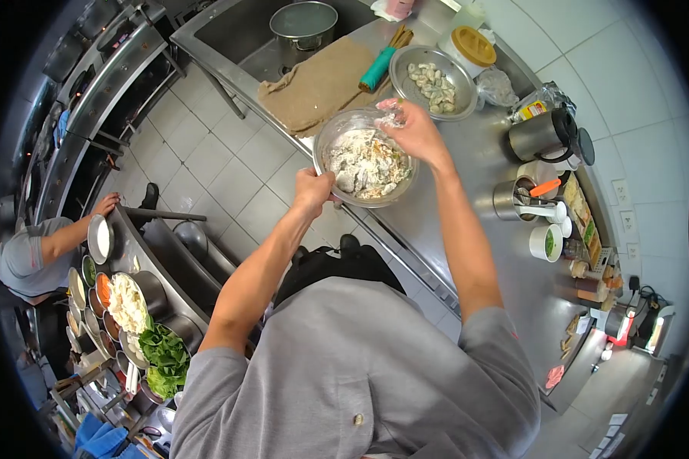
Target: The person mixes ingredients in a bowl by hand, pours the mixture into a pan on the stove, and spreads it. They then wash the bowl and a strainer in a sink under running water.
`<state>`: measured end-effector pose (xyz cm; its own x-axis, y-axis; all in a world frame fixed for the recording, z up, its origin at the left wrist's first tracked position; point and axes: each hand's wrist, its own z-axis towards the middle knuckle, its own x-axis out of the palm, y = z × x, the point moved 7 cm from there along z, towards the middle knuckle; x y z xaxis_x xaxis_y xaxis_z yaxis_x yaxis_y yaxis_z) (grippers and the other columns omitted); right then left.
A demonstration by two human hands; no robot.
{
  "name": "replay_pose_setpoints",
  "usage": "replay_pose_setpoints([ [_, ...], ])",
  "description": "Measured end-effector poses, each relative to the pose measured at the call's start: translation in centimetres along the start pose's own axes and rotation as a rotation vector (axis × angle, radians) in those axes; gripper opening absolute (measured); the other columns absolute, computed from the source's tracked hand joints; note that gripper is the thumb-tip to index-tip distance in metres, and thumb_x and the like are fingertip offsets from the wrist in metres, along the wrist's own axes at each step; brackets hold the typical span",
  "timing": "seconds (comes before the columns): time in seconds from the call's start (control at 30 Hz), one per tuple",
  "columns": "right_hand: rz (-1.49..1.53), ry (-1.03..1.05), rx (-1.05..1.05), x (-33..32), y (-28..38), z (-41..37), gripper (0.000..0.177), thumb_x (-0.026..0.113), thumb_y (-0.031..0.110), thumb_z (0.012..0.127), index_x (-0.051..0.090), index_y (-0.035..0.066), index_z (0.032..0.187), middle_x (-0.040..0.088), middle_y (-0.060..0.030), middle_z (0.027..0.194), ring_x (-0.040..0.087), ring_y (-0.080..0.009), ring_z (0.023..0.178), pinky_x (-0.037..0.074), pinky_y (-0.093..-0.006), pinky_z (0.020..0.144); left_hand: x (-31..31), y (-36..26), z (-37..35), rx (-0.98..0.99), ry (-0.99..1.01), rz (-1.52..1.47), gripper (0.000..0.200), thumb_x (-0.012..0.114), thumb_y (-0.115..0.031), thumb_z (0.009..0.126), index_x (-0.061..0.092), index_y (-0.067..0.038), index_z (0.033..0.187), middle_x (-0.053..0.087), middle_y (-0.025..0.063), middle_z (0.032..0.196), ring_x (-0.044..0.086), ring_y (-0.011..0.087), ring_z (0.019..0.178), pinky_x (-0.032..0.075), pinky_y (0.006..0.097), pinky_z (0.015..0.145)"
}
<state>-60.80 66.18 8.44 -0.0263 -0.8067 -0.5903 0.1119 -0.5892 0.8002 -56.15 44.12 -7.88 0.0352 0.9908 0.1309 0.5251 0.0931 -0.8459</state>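
My left hand [314, 190] is closed round the near-left rim of a clear mixing bowl [323, 139], thumb on the edge. Inside the bowl lies a floury mixture [367, 167] with green and orange bits and some grey pieces. Over the bowl's far-right rim is my right hand [415, 131], its fingers bent together and coated in white flour. Whether something is between those fingertips I cannot make out. Just beyond the right hand, a metal bowl [467, 67] holds pale, greyish pieces that look like raw shellfish.
A brown cloth [306, 88], a green-wrapped bundle of sticks [379, 69] and a yellow-lidded tub [473, 47] lie around the bowls. Along the wall stand a steel jug [536, 136] and a white cup [545, 242]. Left, a co-worker [34, 256] stands by ingredient containers.
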Motion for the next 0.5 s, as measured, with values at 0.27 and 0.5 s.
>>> replay_pose_setpoints([
  [0.27,0.266,-0.119,-0.153,-4.0,5.1,0.6,0.026,0.073,0.004,0.09,0.068,0.0,0.115,0.071,-0.0067,0.109,0.065,-0.0123,0.095,0.054,-0.028,0.084,-3.0,-7.2,-1.7,0.246,-0.211,0.024,0.02,0.06,0.002,0.081,0.067,0.016,0.093,0.069,0.0181,0.078,0.065,0.0226,0.055,0.055,0.0331,0.043],
  [0.5,0.299,-0.072,-0.098,-3.0,3.9,1.5,0.028,0.074,0.01,0.089,0.068,0.002,0.114,0.072,-0.0089,0.107,0.066,-0.0137,0.094,0.054,-0.03,0.08,-2.8,-8.2,-1.8,0.239,-0.218,-0.039,0.018,0.061,0.002,0.08,0.067,0.013,0.093,0.07,0.0163,0.079,0.065,0.0214,0.055,0.054,0.0326,0.043],
])
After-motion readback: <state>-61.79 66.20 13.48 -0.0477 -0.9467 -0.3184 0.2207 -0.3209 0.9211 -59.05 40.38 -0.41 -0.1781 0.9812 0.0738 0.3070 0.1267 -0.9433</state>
